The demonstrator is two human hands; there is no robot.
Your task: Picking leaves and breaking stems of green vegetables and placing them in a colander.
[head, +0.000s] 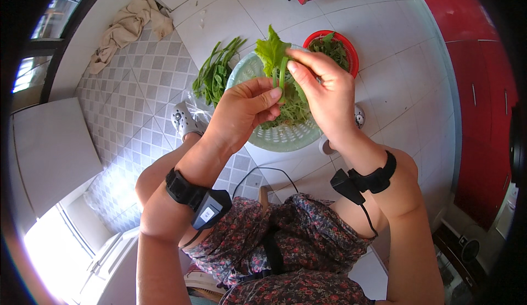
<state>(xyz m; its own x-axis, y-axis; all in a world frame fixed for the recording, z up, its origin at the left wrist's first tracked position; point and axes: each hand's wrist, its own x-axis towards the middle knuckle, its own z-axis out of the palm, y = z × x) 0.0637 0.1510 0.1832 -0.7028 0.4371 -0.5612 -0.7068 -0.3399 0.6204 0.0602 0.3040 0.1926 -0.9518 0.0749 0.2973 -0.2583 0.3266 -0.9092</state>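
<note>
My left hand (257,103) pinches the lower part of green leaf stalks (281,74) between thumb and fingers. A broad, lobed green leaf (270,52) stands up from the stalks. Close on the right, my right hand (323,83) has its thumb and fingertips at the upper stalk beside the leaf; its exact hold cannot be told. Both hands are above a pale green plastic colander (284,142) with loose leafy greens and thin tendrils (294,109) in it. A bunch of long-stemmed greens (218,72) lies on the floor left of the colander.
A red plastic basket (356,60) of green leaves (331,50) stands behind my right hand. Clear plastic film (199,109) lies near the left clog (181,118). A beige cloth (131,25) is on the floor at upper left. Red cabinets (473,99) line the right side.
</note>
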